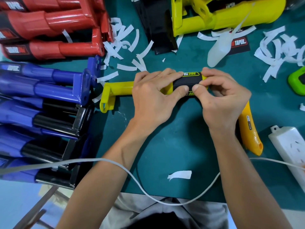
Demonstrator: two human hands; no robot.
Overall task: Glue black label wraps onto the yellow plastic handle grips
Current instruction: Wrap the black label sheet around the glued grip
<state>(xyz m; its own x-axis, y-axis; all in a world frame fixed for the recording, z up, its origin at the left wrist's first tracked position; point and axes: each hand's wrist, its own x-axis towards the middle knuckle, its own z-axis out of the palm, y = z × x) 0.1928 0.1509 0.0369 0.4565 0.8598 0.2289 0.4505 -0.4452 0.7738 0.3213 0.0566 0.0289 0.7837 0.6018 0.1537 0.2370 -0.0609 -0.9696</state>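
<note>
Grip (121,88) is held lying sideways just above the green worktop (165,146), with a black label (189,80) wrapped round its right end. The grip is clasped from above by the left hand (148,100); the label is pinched by the curled right hand (221,100), thumbs touching.

Red grips (49,22) are stacked at the counter's (165,142) far-left corner, with blue grips (41,90) along its left edge. White paper strips (125,40) litter the far side. A white power strip (290,149) lies at the right edge, just beside an orange tool (249,129).
</note>
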